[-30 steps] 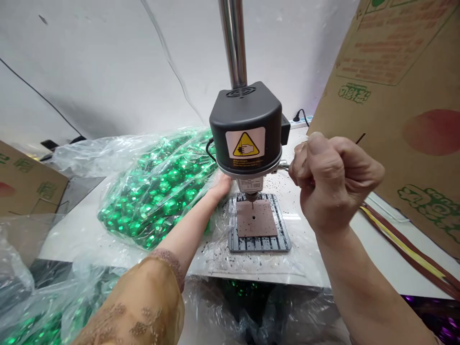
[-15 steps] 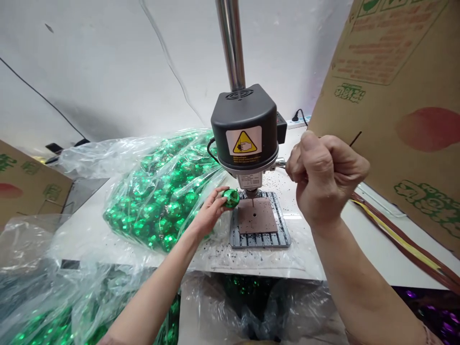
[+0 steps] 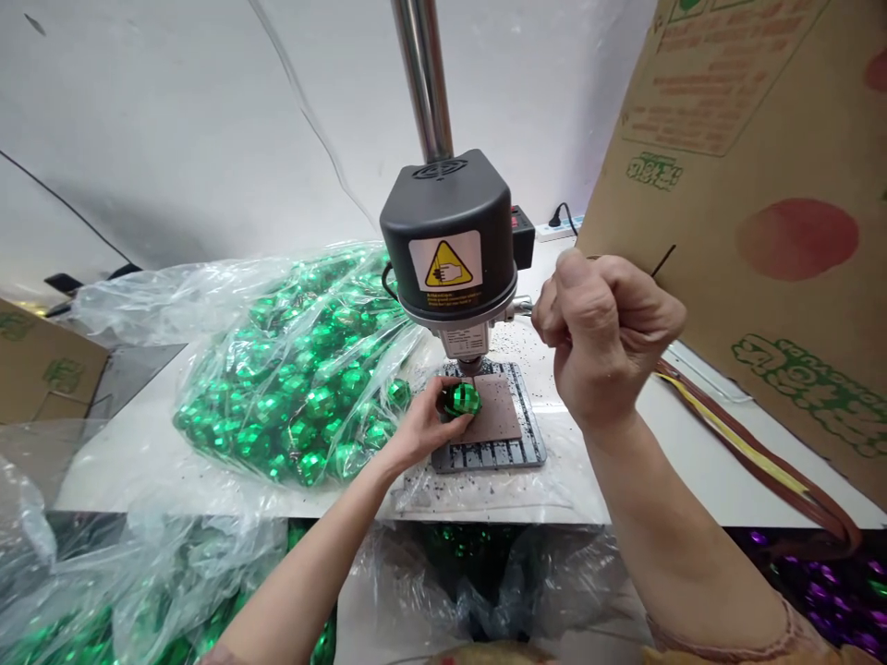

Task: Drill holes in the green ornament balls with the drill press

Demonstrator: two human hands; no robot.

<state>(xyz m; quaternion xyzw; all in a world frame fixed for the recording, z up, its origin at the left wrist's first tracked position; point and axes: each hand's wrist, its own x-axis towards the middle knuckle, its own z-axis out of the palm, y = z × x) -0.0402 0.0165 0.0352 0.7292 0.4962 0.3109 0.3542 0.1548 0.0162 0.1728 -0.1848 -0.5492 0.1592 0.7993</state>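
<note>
My left hand (image 3: pixel 417 427) pinches a shiny green faceted bauble (image 3: pixel 465 398) between thumb and fingers. It sits over the brown board (image 3: pixel 500 411) on the drill press's slotted metal base (image 3: pixel 532 451), close below the chuck (image 3: pixel 471 366). The drill bit is mostly hidden behind the bauble, and I cannot tell whether they touch. My right hand (image 3: pixel 610 337) is a fist around the feed lever (image 3: pixel 521 308) at the right side of the black drill press head (image 3: pixel 447 235); only the lever's chrome inner end shows.
A clear plastic bag of green baubles (image 3: pixel 291 388) lies left of the press. Cardboard boxes stand at the right (image 3: pixel 735 185) and far left (image 3: pixel 42 360). Dark chips dot the white table (image 3: pixel 589 480). A brown and yellow strap (image 3: pixel 755 462) lies at the right. Purple baubles (image 3: pixel 824 591) show below.
My left hand has brought the green bauble rightward and down, from beside the board to under the chuck. My right hand keeps its hold on the lever. The whole view has shifted slightly.
</note>
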